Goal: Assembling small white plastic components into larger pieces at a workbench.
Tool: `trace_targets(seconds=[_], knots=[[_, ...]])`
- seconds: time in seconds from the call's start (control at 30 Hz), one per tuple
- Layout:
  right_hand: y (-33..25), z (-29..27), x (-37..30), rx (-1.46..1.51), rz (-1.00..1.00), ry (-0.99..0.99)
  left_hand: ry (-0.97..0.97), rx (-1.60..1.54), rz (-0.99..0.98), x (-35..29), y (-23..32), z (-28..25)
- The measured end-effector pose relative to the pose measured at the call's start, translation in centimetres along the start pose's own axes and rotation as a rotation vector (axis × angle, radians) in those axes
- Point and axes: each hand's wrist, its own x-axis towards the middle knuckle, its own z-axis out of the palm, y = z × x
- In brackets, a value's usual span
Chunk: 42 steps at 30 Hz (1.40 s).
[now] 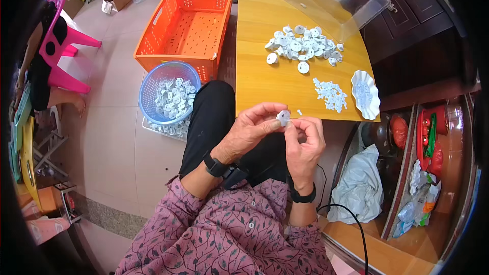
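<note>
Just off the near edge of the wooden table, my left hand pinches a small round white plastic part between thumb and fingers. My right hand is closed too, its thumb and fingertips pressed at the right side of the same part. Whether a smaller piece sits between the right fingertips is hidden. A heap of similar round white parts lies farther back on the table. Nearer, to the right, is a pile of tiny pale pieces, and one loose tiny piece rests close to my fingers.
A scalloped white dish of tiny pieces stands at the table's right edge. Behind it is a clear plastic box. Left of my knee, a blue basket holds many white parts, with an orange crate behind. A pink stool stands far left.
</note>
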Motion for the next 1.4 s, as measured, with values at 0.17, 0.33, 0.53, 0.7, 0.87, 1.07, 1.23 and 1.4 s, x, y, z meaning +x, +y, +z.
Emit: trace_targets(seconds=[0.17,0.33,0.53,0.7,0.87,1.07,1.23,1.4], knots=[[-0.3,0.1,0.2,-0.043,-0.035,-0.015,0.004,0.148,0.061,0.0,0.0,-0.4],[-0.3,0.1,0.4,-0.065,-0.071,-0.05,0.01,0.233,0.07,-0.1,-0.1,-0.6],[-0.3,0.3,0.3,-0.068,-0.084,-0.08,0.018,0.283,0.055,-0.3,0.3,-0.6],[0.1,0.5,0.3,-0.033,-0.06,-0.107,0.041,0.279,0.067,-0.4,0.3,-1.0],[0.9,0.6,0.1,0.057,-0.013,-0.104,0.047,0.213,0.054,-0.4,0.2,-1.0],[0.7,0.8,0.0,-0.011,-0.042,-0.11,0.049,0.256,0.049,-0.5,0.2,-1.0],[1.0,1.1,-0.1,-0.101,-0.115,-0.125,0.058,0.316,0.049,-0.7,0.4,-0.9],[1.4,1.2,-0.1,-0.126,-0.177,-0.122,0.053,0.34,0.055,-0.8,0.8,-0.9]])
